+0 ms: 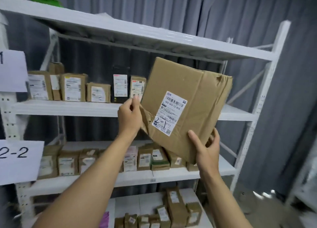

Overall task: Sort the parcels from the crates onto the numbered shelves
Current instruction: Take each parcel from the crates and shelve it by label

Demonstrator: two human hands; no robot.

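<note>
The right hand [205,150] is gripping the lower corner of a large brown cardboard parcel [197,93], while the left hand [129,115] is pinching what seems to be its crumpled left edge. The parcel is hanging tilted in front of the white metal shelving [68,107], its white label [171,111] marked "2-1" facing near, with small brown boxes [73,87] lining the far shelf to its left.

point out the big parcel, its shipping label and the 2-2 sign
big parcel [180,80], head view, bare cardboard above label
shipping label [169,113], head view, middle of sticker
2-2 sign [20,171], head view, paper below the digits
</note>
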